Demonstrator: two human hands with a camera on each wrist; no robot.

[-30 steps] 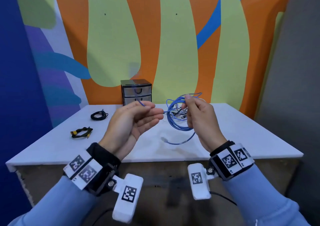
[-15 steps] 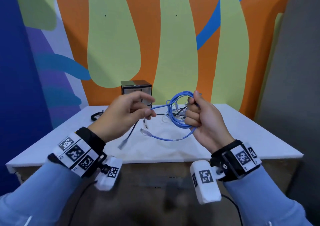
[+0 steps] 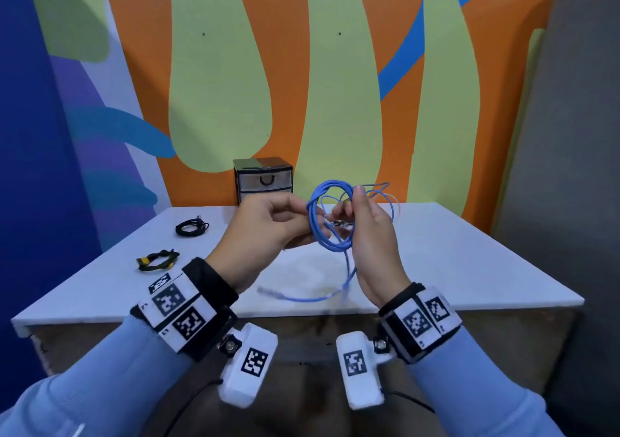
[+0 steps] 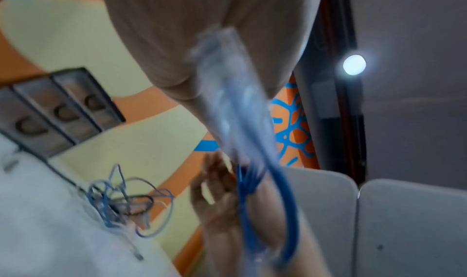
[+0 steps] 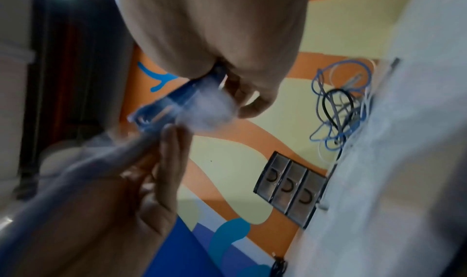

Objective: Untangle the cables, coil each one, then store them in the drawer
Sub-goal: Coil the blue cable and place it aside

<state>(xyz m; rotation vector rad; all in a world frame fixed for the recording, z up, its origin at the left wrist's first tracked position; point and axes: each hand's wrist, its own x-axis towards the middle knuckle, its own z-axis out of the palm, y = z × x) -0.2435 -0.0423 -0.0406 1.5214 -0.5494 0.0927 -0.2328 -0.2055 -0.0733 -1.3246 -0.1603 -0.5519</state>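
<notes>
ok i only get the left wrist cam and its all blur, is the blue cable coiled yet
Observer: Partly. In the head view the right hand grips several loops of the blue cable, but a tail hangs down with its plug over the front of the table.
Operator: and my left hand
Observer: The left hand has its fingertips at the left edge of the loops. I cannot tell whether it pinches a strand.
Operator: any others done
Observer: Two bundles lie on the table's left part: a black coiled cable and, nearer the front, a black-and-yellow bundle.
</notes>
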